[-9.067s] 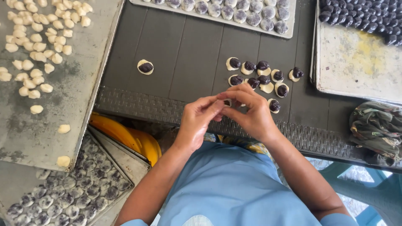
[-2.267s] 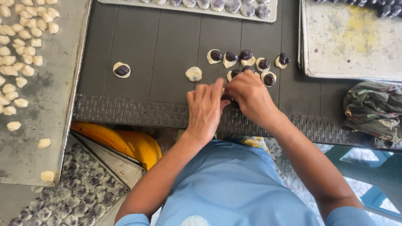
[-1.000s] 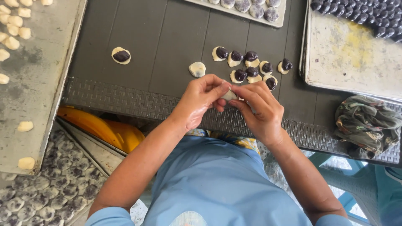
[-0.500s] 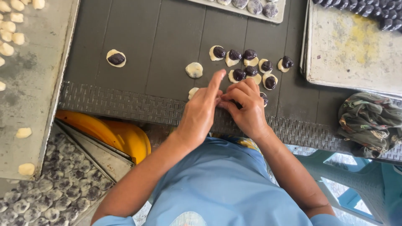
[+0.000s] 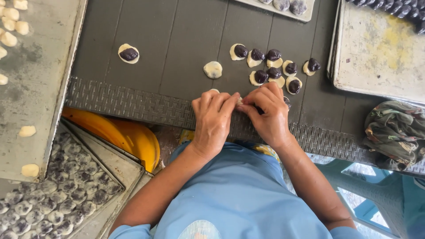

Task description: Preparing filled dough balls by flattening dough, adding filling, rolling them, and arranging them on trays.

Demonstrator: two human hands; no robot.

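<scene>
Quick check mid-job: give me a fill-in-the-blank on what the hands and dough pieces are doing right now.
1. The left hand and right hand pinch one small dough piece ____ them.
2. Each dough round in the cluster is topped with a ____ ball of filling.
3. The closed dough piece shows ____ filling on top.
4. The lone topped round lies to the ____ of the cluster.

Missing words: between; dark; no; left

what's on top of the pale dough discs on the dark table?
Most dough discs carry a dark filling ball; one disc shows none. Both hands cover the piece they pinch.
</scene>
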